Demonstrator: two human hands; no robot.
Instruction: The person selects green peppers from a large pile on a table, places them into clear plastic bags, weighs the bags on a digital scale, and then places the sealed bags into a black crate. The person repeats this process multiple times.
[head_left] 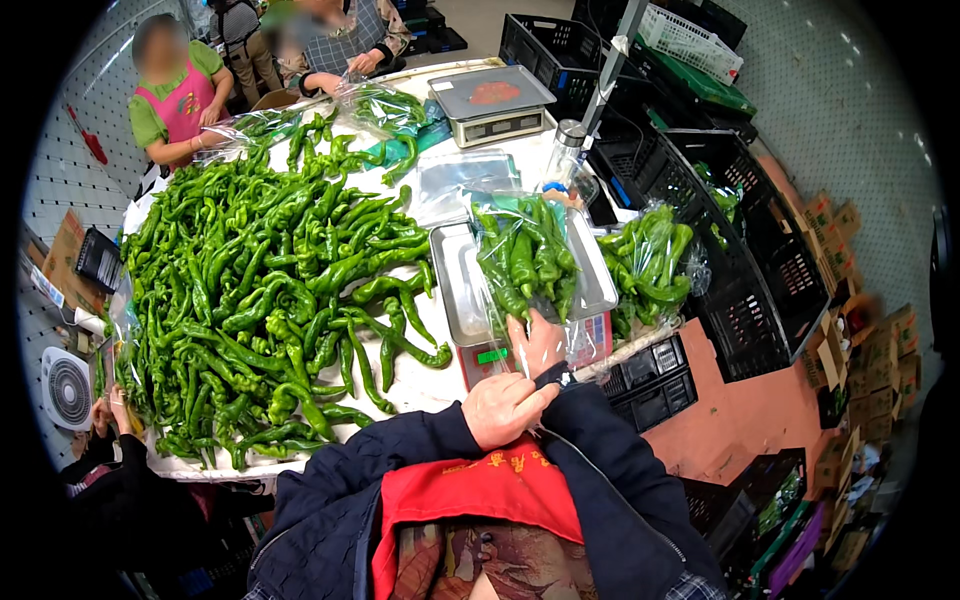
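A clear plastic bag (497, 240) of long green peppers (525, 262) lies on the metal pan (455, 290) of a red scale (479, 366) in front of me. My right hand (538, 342) reaches in at the bag's near end, against the tips of the peppers. Clear film surrounds it, and its fingertips are partly hidden. Crossing over near my right cuff, my left hand (500, 408) is closed, with thumb and fingers pinched on the bag's loose film. To the left, a big heap of loose green peppers (270, 290) covers the white table (405, 355).
Another bagged bunch of peppers (650, 255) rests right of the scale. Beyond stand a second scale (493, 100), a steel bottle (568, 145) and a metal pole (612, 65). Black crates (740, 300) line the right. People work at the far side; another person's hands (112, 412) are at left.
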